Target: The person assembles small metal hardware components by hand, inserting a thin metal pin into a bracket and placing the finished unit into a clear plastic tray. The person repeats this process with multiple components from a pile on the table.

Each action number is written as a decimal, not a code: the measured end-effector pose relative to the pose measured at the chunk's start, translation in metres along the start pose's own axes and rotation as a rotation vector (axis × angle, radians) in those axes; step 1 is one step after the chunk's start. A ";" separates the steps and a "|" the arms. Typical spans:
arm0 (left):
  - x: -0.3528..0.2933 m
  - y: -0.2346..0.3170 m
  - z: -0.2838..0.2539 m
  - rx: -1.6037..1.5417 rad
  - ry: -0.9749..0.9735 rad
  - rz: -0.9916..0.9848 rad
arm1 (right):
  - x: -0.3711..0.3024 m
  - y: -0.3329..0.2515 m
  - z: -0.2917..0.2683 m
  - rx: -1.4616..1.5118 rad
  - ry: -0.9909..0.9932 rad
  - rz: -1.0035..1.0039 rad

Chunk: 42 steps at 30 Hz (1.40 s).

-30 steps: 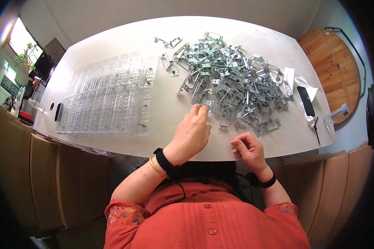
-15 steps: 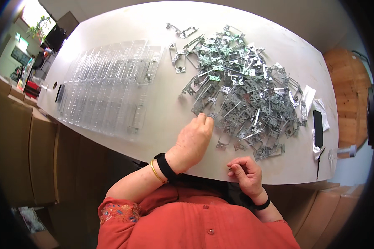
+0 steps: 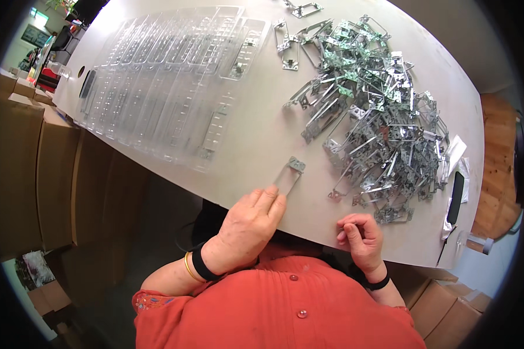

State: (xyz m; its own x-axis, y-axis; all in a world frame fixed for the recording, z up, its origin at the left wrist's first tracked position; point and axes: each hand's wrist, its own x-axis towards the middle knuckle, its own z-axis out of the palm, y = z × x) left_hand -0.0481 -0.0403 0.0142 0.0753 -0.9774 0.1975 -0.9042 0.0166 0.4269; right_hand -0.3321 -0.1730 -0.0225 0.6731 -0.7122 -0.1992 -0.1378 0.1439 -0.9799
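My left hand [image 3: 249, 222] is closed on one end of a thin rectangular metal bracket [image 3: 296, 165], just over the table's near edge. The bracket's far end points away from me, apart from the pile; its near end is covered by my fingers. To the right, my right hand [image 3: 364, 239] rests at the table edge with fingers curled and thumb pressed to them. Whatever it may hold is hidden. Beyond it lies a large tangled pile of similar metal brackets [image 3: 378, 128].
Overlapping clear plastic trays [image 3: 157, 87] cover the table's left side. A black flat object [image 3: 455, 196], white wrapping [image 3: 455, 152] and a clear plastic cylinder [image 3: 476, 242] lie at the right edge. Cardboard boxes [image 3: 55, 180] stand on the floor at left.
My left hand has drawn back from the pile toward me, bringing one bracket out with it. My right hand stays curled near the table edge. The view has shifted.
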 end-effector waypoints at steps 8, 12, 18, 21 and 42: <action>-0.017 -0.017 0.018 -0.139 0.234 -0.121 | -0.004 0.009 0.014 -0.114 0.133 -0.095; -0.015 -0.019 0.034 -0.098 0.281 -0.001 | -0.005 0.012 0.021 -0.161 0.192 -0.130; -0.020 -0.032 0.035 -0.047 0.297 0.056 | 0.001 0.014 0.033 -0.184 0.243 -0.173; -0.028 -0.039 0.031 -0.069 0.323 0.023 | 0.003 0.013 0.039 -0.212 0.248 -0.165; -0.040 -0.043 0.037 -0.124 0.403 -0.098 | 0.049 -0.008 0.089 -0.428 0.120 -0.365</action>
State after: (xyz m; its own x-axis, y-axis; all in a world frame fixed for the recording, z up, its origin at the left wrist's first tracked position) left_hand -0.0282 -0.0098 -0.0446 0.3391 -0.8155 0.4690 -0.8291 -0.0235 0.5585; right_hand -0.2338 -0.1481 -0.0248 0.6486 -0.7399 0.1782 -0.2100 -0.3991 -0.8925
